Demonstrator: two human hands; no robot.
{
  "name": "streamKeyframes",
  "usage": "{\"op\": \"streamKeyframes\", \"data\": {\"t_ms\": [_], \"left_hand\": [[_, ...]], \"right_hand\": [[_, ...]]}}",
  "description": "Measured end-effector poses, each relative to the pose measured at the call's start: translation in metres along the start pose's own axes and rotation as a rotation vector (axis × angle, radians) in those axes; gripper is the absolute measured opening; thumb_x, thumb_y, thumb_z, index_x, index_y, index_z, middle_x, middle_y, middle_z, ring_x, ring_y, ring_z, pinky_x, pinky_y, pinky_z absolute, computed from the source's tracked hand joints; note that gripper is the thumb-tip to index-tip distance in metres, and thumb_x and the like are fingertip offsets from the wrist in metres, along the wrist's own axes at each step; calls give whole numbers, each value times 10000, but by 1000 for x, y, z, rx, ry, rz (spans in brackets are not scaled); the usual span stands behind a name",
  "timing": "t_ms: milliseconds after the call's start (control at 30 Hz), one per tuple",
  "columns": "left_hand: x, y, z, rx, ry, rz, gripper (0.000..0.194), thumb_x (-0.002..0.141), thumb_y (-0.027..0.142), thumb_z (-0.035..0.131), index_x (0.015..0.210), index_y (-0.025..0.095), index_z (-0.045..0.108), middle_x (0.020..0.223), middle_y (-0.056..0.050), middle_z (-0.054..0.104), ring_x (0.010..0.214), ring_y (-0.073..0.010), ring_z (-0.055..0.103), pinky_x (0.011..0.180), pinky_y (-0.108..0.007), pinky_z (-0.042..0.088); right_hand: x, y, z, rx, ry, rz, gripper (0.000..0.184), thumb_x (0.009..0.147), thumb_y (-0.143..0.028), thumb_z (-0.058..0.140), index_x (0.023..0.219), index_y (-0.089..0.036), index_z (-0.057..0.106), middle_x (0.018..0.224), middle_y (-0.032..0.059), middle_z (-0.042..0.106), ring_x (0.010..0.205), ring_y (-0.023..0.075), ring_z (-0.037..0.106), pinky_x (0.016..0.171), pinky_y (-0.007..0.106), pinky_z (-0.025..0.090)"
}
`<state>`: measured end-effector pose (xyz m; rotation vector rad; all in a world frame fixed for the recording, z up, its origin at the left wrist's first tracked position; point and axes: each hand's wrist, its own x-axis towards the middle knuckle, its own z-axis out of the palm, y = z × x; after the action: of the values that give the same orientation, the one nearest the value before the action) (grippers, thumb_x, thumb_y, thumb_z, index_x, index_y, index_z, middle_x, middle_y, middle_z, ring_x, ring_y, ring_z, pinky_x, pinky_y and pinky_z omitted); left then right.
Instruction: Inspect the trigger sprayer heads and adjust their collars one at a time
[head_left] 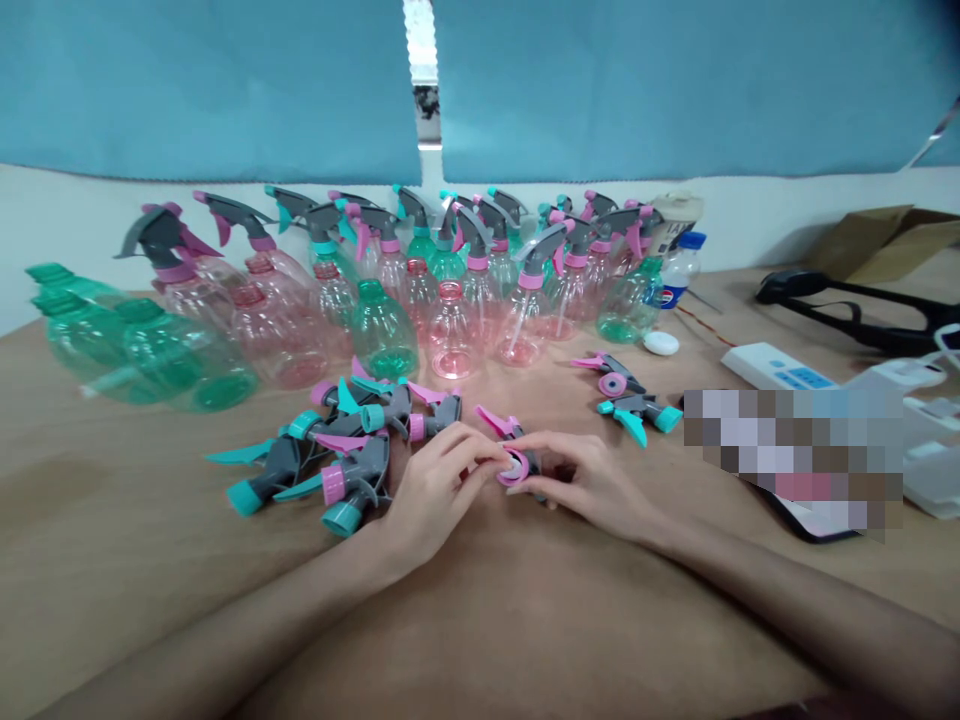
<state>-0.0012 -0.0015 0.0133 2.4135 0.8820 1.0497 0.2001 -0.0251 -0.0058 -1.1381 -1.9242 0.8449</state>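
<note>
My right hand (pixel 592 478) grips a grey and pink trigger spray head (pixel 511 428), its round pink collar turned toward me. At the mouth of that collar, my left hand (pixel 446 480) pinches a small white piece (pixel 514 466), partly hidden by the fingertips. Left of my hands lies a pile of loose spray heads (pixel 356 470) in grey with pink or turquoise parts. Two more loose spray heads (pixel 637 408) rest beyond my right hand. Behind stand clear pink bottles (pixel 450 335) and green bottles (pixel 384 335), several without tops and several with spray heads fitted.
On the right are a phone-like device (pixel 821 525) with a blurred screen, a white power strip (pixel 776 368), black glasses-like frames (pixel 862 310) and a cardboard box (pixel 877 245). A blue-capped drink bottle (pixel 681 270) stands near a white lid (pixel 661 344). A blue curtain (pixel 225 90) hangs behind.
</note>
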Motion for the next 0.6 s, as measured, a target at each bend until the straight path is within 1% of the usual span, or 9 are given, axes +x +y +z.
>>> {"op": "streamKeyframes", "data": {"t_ms": [133,267,367,500,600], "left_hand": [[0,1,1,12,40,31,74,884,179,555,824,178,598,839,-13,569,740,-113,569,646,-213,494],[-1,2,0,56,78,62,58,895,167,525,858,194,561,838,-17,590,813,-147,568,731,-271,490],[-2,3,-1,71,70,115,58,900,173,507,902,199,559,861,-28,608,845,-164,568,761,-302,482],[-2,5,0,106,46,241,69,874,180,541,931,200,576,883,-35,649,840,-171,578,771,-321,469],[0,8,0,190,20,266,84,855,193,563,934,204,588,893,-25,676,850,-178,586,771,-329,442]], "right_hand": [[-1,-2,0,57,-27,12,306,807,-309,654,1102,-232,631,902,7,687,566,85,555,522,214,467],[-1,-3,-2,52,-21,27,317,803,-338,655,1098,-224,636,843,12,689,529,85,542,501,217,471],[-1,-1,-2,105,-18,46,338,808,-358,644,1114,-218,621,905,28,687,508,78,551,495,225,492],[-1,2,-2,192,-8,60,367,807,-337,644,1153,-226,599,943,32,674,530,81,567,497,227,511],[-1,3,-2,210,-17,57,355,814,-302,631,1161,-234,598,944,30,669,535,81,567,498,227,513]]}}
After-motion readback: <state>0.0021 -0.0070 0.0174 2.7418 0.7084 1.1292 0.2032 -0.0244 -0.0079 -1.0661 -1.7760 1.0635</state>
